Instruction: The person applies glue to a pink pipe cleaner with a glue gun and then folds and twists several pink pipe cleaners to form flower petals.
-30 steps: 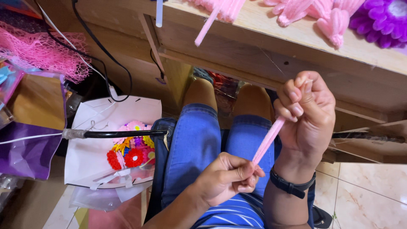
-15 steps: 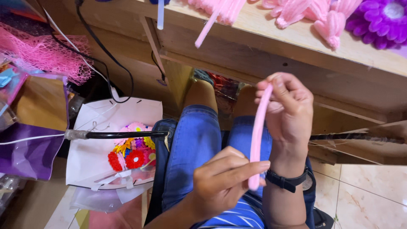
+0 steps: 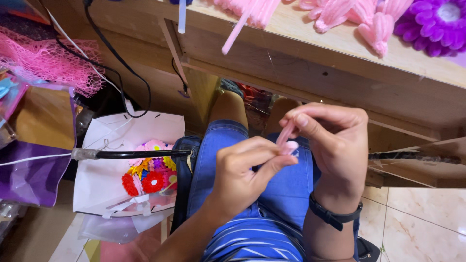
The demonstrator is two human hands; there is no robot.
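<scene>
Over my lap, both hands pinch a pink pipe cleaner (image 3: 286,139). My left hand (image 3: 242,177) grips its lower end between thumb and forefinger. My right hand (image 3: 335,145), with a black watch on the wrist, closes around the upper part, so most of the stem is hidden inside the fingers. The two hands touch each other just below the wooden table edge (image 3: 310,73).
On the table lie more pink pipe cleaners (image 3: 242,19), pink fuzzy petals (image 3: 359,19) and a purple flower (image 3: 437,24). A white paper bag (image 3: 126,165) with colourful fuzzy flowers stands on the floor to my left. Pink netting (image 3: 43,58) and black cables hang further left.
The pipe cleaner was stretched long between my hands; my left hand has risen to meet the right, and the stem is now bunched short between the fingers.
</scene>
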